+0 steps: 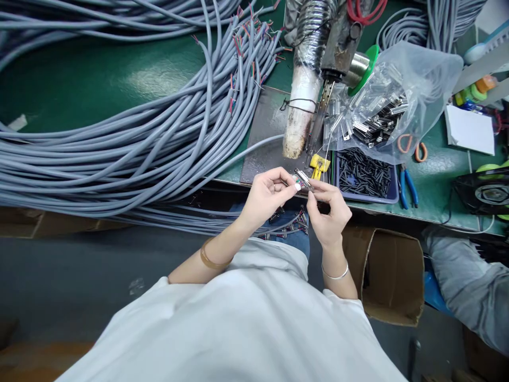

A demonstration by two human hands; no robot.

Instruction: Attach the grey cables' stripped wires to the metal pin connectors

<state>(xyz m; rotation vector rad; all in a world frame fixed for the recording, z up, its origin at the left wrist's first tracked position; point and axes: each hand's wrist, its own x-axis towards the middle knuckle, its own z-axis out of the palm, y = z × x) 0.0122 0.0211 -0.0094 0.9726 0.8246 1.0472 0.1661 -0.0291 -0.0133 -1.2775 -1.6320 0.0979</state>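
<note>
A small metal multi-pin connector with coloured wires on it sits between my two hands at the bench's front edge. My right hand grips the connector's right end between thumb and fingers. From the other side, my left hand is closed in a pinch at the wires and the connector's left end; what exactly its fingertips hold is partly hidden. Just beyond the fingers is a yellow clamp-like piece. Below my hands, several wired connectors on grey cables lie over my lap.
Grey cables with stripped ends cover the bench's left. A soldering iron and foil-wrapped duct hang ahead. Rightward are a solder spool, a bag of connectors, a bin of black sleeves and pliers.
</note>
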